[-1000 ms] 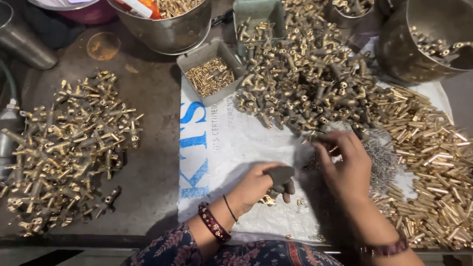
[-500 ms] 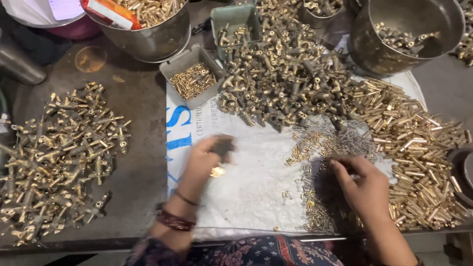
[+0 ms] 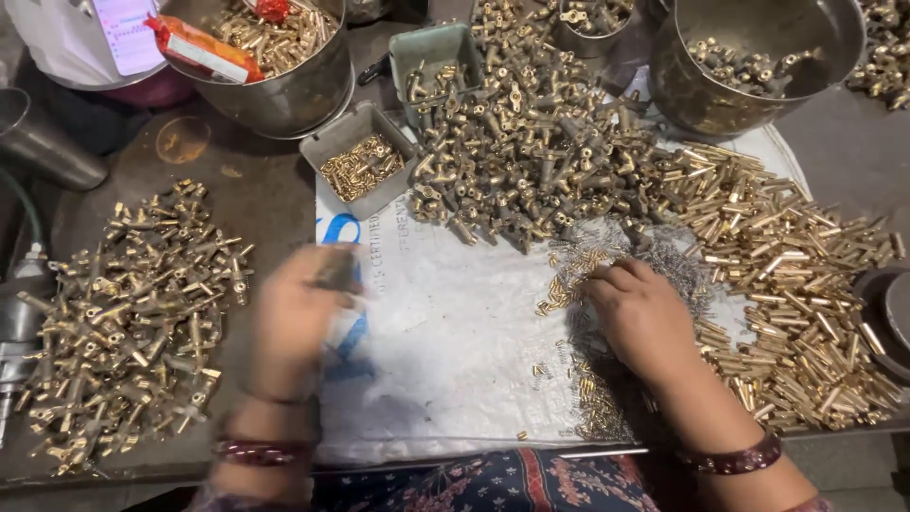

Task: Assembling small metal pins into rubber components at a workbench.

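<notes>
My left hand [image 3: 296,313] is blurred with motion and is closed around a small dark brass fitting [image 3: 334,272], at the left edge of the white sheet [image 3: 455,341]. It hovers close to the heap of brass fittings on the left [image 3: 123,313]. My right hand [image 3: 640,318] rests palm down on the sheet, fingertips in a scatter of small brass bits and thin springs [image 3: 578,275]. Whether its fingers pinch anything is hidden. A big mound of brass fittings [image 3: 531,152] lies beyond both hands.
Brass tubes [image 3: 796,284] are heaped at the right. A small grey tray of tiny brass parts [image 3: 365,166] sits beside a green tray [image 3: 436,52]. Steel bowls stand at the back left [image 3: 275,66] and back right [image 3: 758,57]. A metal cup [image 3: 38,142] lies far left.
My left hand has swung leftward with the fitting, from the sheet's middle toward the left heap. My right hand has dropped from the mound onto the small bits and springs.
</notes>
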